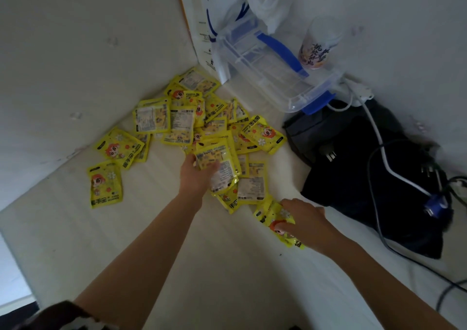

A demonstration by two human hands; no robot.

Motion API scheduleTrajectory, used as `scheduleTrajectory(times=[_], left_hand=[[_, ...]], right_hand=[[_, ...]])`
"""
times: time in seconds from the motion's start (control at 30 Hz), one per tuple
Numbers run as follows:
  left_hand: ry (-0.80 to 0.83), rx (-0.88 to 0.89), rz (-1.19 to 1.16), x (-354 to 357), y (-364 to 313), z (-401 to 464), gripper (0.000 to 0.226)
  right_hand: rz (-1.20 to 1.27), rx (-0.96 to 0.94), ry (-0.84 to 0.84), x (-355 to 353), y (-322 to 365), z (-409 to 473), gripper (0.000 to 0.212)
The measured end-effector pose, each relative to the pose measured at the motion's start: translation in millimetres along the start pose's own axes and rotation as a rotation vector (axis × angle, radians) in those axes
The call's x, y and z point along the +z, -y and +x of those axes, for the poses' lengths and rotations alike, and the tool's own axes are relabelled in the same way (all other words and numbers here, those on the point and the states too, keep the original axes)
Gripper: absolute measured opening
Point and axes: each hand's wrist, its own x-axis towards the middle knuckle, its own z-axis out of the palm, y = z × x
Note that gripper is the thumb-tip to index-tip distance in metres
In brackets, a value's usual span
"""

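Observation:
Several yellow snack packets (pixel 177 120) lie scattered in a heap on a white surface in a corner. My left hand (pixel 195 175) holds a small stack of yellow packets (pixel 219 163) over the middle of the heap, thumb across the top one. My right hand (pixel 302 220) pinches another yellow packet (pixel 275 218) lying at the heap's near right edge. A clear plastic box with blue clips (pixel 267 64) stands open and tilted behind the heap.
A white paper bag (pixel 209 14) leans in the corner behind the box. A printed cup (pixel 319 44) stands at the back right. A dark bag (pixel 366 168) with cables and a blue plug (pixel 436 203) lies at right. Two packets (pixel 106 183) lie apart at left.

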Motion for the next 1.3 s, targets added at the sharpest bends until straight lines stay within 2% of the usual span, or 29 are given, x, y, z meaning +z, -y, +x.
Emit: scheduleTrajectory(times=[0.2, 0.4, 0.67, 0.83, 1.07, 1.3], left_hand=[[0.005, -0.001, -0.047, -21.5, 13.9, -46.0, 0.025], [0.013, -0.006, -0.025, -44.3, 32.1, -97.5, 0.024], [0.093, -0.003, 0.006, -71.7, 58.3, -154.0, 0.022], [0.175, 0.019, 0.039, -87.4, 72.1, -181.0, 0.022], [0.35, 0.077, 0.209, -122.9, 100.7, -222.2, 0.028], [0.498, 0.085, 0.339, -138.9, 133.1, -269.2, 0.029]], right_hand=[[0.195, -0.004, -0.075, 2.2, -1.6, -20.3, 0.023], [0.55, 0.064, -0.186, 4.8, 10.5, -51.0, 0.014], [0.973, 0.15, -0.28, 32.0, 32.6, -109.4, 0.02], [1.064, 0.177, -0.352, 69.7, 43.3, -147.2, 0.021], [1.339, 0.284, -0.518, 156.1, 60.2, -199.9, 0.018], [1.45, 0.39, -0.695, 228.2, 58.7, -269.0, 0.015]])
